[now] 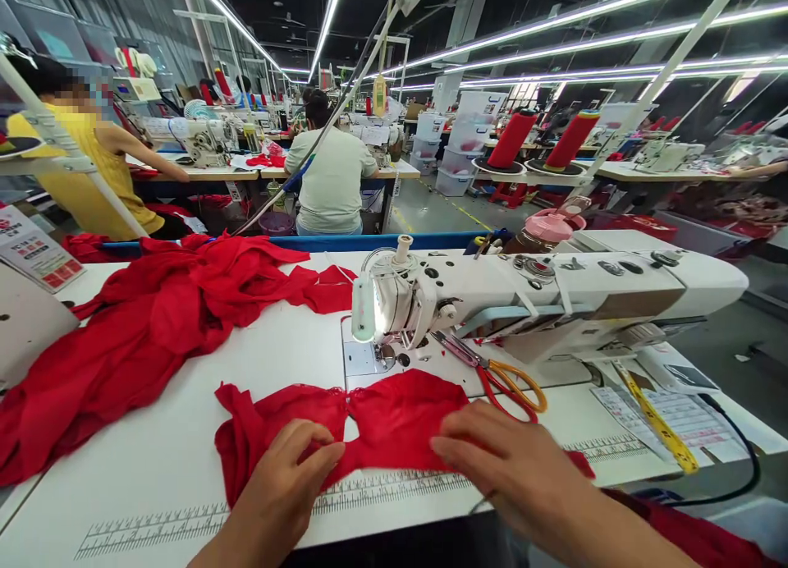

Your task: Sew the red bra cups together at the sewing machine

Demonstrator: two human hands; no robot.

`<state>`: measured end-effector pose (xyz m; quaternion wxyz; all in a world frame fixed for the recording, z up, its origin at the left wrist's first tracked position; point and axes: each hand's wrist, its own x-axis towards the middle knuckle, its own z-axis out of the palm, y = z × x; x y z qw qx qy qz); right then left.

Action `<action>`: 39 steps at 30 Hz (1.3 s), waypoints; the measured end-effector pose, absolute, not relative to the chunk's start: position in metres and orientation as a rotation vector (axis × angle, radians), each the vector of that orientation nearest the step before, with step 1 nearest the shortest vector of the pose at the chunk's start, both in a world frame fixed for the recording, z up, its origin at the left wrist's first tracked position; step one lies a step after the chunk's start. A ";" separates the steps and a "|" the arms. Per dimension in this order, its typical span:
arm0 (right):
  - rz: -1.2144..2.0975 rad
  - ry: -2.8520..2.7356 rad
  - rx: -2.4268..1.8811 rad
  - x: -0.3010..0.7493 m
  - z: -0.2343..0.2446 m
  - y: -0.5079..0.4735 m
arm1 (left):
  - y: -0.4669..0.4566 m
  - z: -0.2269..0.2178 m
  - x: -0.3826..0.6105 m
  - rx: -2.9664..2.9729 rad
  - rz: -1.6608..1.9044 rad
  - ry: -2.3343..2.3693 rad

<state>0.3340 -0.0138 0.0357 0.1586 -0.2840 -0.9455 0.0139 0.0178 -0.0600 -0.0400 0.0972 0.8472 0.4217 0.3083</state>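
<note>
A small red lace garment piece (375, 420) lies flat on the white table (153, 478) in front of the sewing machine (554, 293). My left hand (286, 482) rests on its left half, fingers bent and pressed together onto the cloth. My right hand (498, 461) lies on its right edge with fingers stretched flat. The needle area (385, 355) is just beyond the piece, clear of both hands.
A big heap of red fabric (141, 322) covers the table's left side. Orange-handled scissors (501, 375) lie by the machine, with a yellow tape measure (658, 424) and papers (671, 416) at right. Two other people sit at benches behind; red thread cones (510, 137) stand at the back.
</note>
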 end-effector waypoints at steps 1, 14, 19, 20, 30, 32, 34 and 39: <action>0.100 -2.726 -0.697 0.315 0.028 -0.009 | -0.058 -0.036 0.017 2.503 0.862 1.250; 0.395 -2.809 -0.509 0.262 -0.026 0.037 | -0.042 -0.042 -0.005 2.593 0.594 1.326; 0.451 -2.922 -0.562 0.265 -0.016 0.041 | -0.038 -0.035 -0.005 2.545 0.404 1.326; 0.487 -2.942 -0.555 0.265 -0.014 0.043 | -0.037 -0.032 -0.005 2.511 0.350 1.341; 0.856 -3.003 -0.562 0.273 -0.005 0.061 | -0.021 0.003 -0.004 2.119 -0.080 1.425; 0.870 -3.012 -0.578 0.274 -0.004 0.060 | -0.020 0.004 -0.006 2.095 -0.084 1.424; 0.879 -3.010 -0.583 0.274 -0.002 0.060 | -0.018 0.003 -0.008 2.084 -0.066 1.398; 0.892 -2.994 -0.600 0.274 -0.003 0.060 | -0.014 0.004 -0.010 2.062 -0.088 1.367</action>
